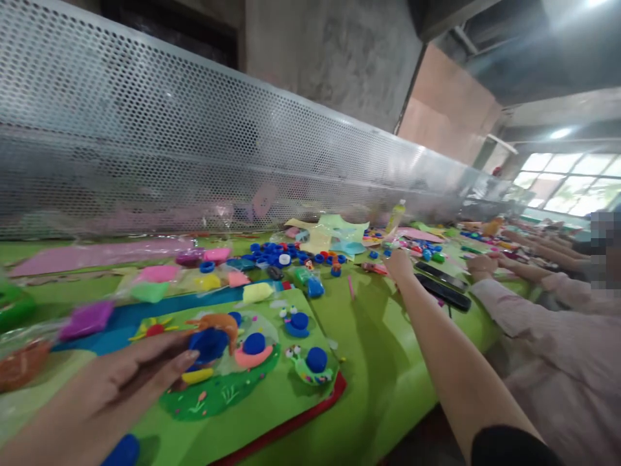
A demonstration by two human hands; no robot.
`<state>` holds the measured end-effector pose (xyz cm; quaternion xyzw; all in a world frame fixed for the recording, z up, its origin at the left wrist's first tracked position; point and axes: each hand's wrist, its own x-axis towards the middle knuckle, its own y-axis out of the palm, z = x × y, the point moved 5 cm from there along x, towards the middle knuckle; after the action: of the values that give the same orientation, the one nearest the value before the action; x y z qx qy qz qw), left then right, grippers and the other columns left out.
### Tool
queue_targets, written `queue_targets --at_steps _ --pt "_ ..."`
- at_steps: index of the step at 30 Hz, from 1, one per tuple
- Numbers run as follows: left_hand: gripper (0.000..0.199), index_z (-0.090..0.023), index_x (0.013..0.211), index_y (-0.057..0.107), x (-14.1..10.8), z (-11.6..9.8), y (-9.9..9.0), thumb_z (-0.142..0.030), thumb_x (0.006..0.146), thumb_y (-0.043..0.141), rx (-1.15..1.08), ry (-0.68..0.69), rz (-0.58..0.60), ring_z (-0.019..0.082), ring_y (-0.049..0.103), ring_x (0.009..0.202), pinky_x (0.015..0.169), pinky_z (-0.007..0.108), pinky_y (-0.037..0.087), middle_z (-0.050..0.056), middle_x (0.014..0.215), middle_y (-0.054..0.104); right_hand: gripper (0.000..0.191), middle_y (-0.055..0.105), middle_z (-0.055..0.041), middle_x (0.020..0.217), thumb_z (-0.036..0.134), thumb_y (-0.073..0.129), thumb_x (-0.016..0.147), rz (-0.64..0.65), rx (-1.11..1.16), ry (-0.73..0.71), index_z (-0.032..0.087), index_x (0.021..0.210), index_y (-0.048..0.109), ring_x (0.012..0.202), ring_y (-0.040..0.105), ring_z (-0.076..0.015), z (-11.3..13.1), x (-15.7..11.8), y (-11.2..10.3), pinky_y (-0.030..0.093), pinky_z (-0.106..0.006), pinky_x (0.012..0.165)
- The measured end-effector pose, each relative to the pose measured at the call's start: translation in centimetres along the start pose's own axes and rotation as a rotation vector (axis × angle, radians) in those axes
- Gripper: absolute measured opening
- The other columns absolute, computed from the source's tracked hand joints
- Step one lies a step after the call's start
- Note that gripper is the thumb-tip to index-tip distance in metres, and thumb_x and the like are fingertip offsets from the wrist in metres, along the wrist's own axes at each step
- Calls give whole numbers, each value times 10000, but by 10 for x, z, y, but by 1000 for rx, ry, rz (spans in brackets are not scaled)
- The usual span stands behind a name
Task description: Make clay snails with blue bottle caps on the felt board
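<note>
My left hand (140, 369) pinches a blue cap (209, 344) with orange clay (218, 322) along its top, above a green board (272, 414). Snail figures with blue caps for shells lie on the board, among them a pink one (253, 350) and a light green one (313, 367). A red and yellow flower (155, 329) is at the board's upper left. Far to the right, my right hand (398, 264) reaches over the table beside small colourful pieces; its fingers are too hidden to read.
Bags of coloured clay (155, 278) and a pile of blue caps (276, 252) lie behind the board. Dark phones (442, 291) rest right of my right forearm. A perforated metal panel (194, 142) runs behind. Other people's arms (519, 291) reach in at right.
</note>
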<state>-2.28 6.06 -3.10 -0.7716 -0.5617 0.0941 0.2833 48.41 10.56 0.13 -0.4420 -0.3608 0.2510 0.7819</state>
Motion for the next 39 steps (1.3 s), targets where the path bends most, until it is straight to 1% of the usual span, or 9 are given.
queue_targets --at_steps 3,7,11,13,16,19,21,30,39 --pt "247 -325 956 655 -5 -29 3 -401 746 551 -4 -55 -120 154 632 777 711 270 506 -57 877 704 272 540 -84 1091 291 510 880 20 146 -91 127 1096 526 942 552 -191 30 -15 3 471 -389 801" --pt "279 -258 934 660 -12 -56 8 -418 736 545 -14 -35 26 149 627 741 626 209 498 -22 837 708 204 628 -93 879 233 473 866 169 439 -386 97 929 612 837 582 -193 105 -72 13 459 -342 781" --pt "246 -246 923 655 -19 -61 -1 -392 762 541 33 -14 4 119 598 682 600 173 473 -20 797 686 214 659 -50 814 292 512 818 504 711 -698 141 866 656 714 599 -143 176 -148 13 472 -243 635" --pt "222 -275 939 655 -20 -64 0 -374 774 546 61 101 55 140 603 810 729 215 483 -7 921 675 221 660 -39 788 324 526 816 678 825 -819 152 820 664 702 598 -122 201 -178 8 471 -223 624" --pt "205 -337 959 644 -22 -69 3 -399 787 552 53 298 178 185 518 1074 933 303 410 -10 1132 594 184 649 -44 859 290 543 822 1060 1117 -993 153 868 657 792 594 -111 226 -213 -5 468 -237 721" --pt "232 -368 994 625 -24 -72 0 -437 786 548 74 341 171 220 434 1167 988 369 365 -15 1246 499 181 632 -46 917 254 551 823 1350 1288 -1049 151 934 648 869 579 -113 236 -231 -12 446 -259 803" --pt "244 -368 1007 621 -25 -74 -1 -441 788 543 113 349 187 250 385 1204 1002 415 344 -10 1306 435 201 618 -52 937 260 554 827 1457 1363 -1080 142 956 651 897 563 -117 237 -238 -13 425 -269 840" --pt "228 -438 984 609 -29 -81 4 -493 816 465 114 377 261 231 344 1227 983 378 368 -62 1342 367 181 553 -45 880 230 619 781 1581 1483 -1151 136 928 668 840 511 -128 238 -252 -16 407 -286 789" --pt "250 -443 1070 561 -27 -81 6 -407 842 462 202 479 373 232 323 1241 992 364 359 -55 1357 344 187 520 -26 858 189 669 712 1589 1464 -1164 112 880 639 748 463 -95 237 -259 -18 397 -247 755"
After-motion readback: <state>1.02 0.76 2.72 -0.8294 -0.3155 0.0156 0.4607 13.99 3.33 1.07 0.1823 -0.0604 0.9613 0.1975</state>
